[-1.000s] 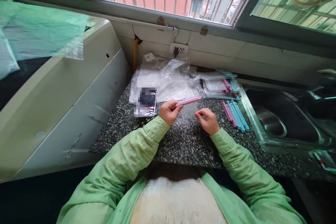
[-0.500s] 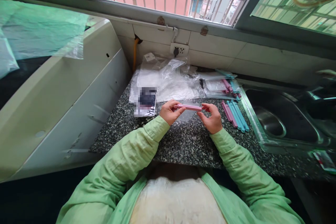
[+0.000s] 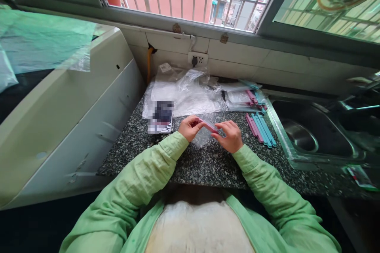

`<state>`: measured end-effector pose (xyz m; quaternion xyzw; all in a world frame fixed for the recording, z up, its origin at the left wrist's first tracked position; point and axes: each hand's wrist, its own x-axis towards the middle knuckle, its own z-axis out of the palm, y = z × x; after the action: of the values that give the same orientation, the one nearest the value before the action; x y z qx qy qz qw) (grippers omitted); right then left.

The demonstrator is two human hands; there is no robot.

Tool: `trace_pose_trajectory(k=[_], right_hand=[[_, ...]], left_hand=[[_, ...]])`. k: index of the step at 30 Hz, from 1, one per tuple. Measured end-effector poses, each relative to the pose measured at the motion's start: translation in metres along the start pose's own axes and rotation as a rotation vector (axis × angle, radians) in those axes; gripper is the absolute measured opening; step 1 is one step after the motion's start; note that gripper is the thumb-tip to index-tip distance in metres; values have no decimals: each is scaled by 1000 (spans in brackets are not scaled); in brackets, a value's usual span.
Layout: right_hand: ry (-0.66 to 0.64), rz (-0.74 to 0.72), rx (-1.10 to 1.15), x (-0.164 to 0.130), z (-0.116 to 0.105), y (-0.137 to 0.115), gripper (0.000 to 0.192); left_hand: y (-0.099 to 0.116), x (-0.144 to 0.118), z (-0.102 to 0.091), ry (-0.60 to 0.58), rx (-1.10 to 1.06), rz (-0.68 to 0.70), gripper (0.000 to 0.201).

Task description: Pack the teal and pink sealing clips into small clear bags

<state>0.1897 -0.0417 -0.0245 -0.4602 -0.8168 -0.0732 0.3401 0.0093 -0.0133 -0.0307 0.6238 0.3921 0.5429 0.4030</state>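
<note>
A slim pink bag sealing clip [image 3: 209, 125] is held up between my two hands above the speckled countertop. My left hand [image 3: 188, 129] pinches its left end with thumb and fingers. At the lower right end, my right hand [image 3: 230, 136] closes thumb and fingertips on it. A clear plastic bag [image 3: 201, 138] hangs at the clip; how far the clip grips it I cannot tell. To the right of my right hand, several loose pink clips [image 3: 254, 127] and blue clips [image 3: 263, 129] lie side by side.
Behind my hands lie crumpled clear plastic bags [image 3: 190, 95]. Filled clear bags with pink and blue clips [image 3: 237, 97] sit at the back right. A phone-like flat object [image 3: 163, 116] is at left, a metal sink [image 3: 299, 134] at right. A white appliance [image 3: 97, 99] borders the counter's left side.
The pink clip has gone from nearly level to sloping down to the right. My right hand has moved left and slightly down with its end. The whole view has shifted slightly.
</note>
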Motion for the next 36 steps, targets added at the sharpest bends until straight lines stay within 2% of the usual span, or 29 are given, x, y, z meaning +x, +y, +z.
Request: trace_pose_trajectory(k=[5, 10, 15, 19, 24, 28, 32, 36], right_hand=[[-76, -23, -182, 1, -9, 2, 23], [-105, -5, -278, 11, -31, 18, 21], [-66, 64, -395, 24, -48, 60, 19], [-88, 240, -467, 37, -56, 102, 20], [-175, 506, -505, 58, -60, 148, 24], [-207, 675, -490, 70, -54, 179, 28], [-152, 721, -487, 75, -45, 203, 30], [-144, 731, -495, 78, -38, 213, 30]], left_hand=[[4, 6, 12, 45, -80, -155, 34], [12, 25, 37, 11, -98, -255, 30], [6, 51, 69, -78, -18, -352, 21], [-2, 81, 99, -72, 22, -410, 18], [-8, 121, 140, -47, 93, -410, 14], [-10, 143, 163, -76, 112, -378, 14], [-12, 152, 175, -128, 136, -346, 14], [-15, 151, 175, -147, 177, -321, 14]])
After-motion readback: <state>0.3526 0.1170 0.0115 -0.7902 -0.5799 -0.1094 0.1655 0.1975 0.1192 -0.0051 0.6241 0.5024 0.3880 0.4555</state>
